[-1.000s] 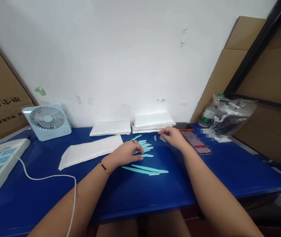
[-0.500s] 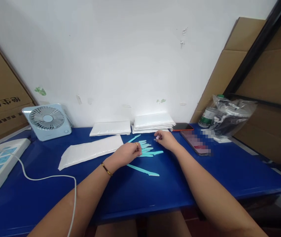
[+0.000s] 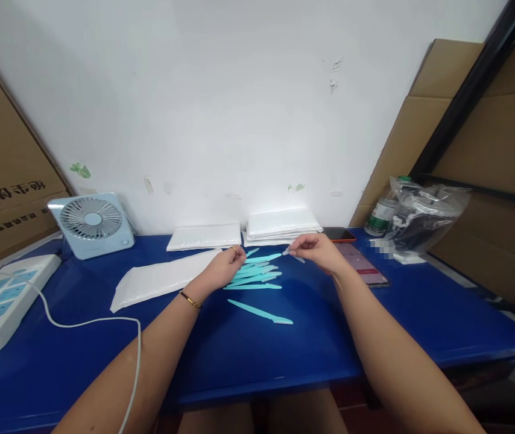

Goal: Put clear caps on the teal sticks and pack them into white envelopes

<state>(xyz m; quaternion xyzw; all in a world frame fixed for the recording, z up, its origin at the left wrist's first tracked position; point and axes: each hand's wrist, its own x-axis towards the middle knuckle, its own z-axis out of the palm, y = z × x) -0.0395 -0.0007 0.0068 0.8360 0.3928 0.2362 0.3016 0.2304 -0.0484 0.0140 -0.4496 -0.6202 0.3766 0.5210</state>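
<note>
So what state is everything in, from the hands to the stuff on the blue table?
Left hand, closed on a turquoise stick
Right hand, pinching a small clear piece
Other turquoise sticks, lying loose
Long white packet, lying flat
Fan, leaning back; running or not, unclear
Nearer phone, screen lit
Farther phone, screen dark
Bottle, upright
Clear bag, crumpled

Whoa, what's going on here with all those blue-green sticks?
A person is at a blue table. Their left hand pinches one slim turquoise plastic stick by its end. Their right hand holds a small, see-through, pale piece close to the stick's other end. More sticks lie in a loose bunch, and one lies apart, nearer the person.
</note>
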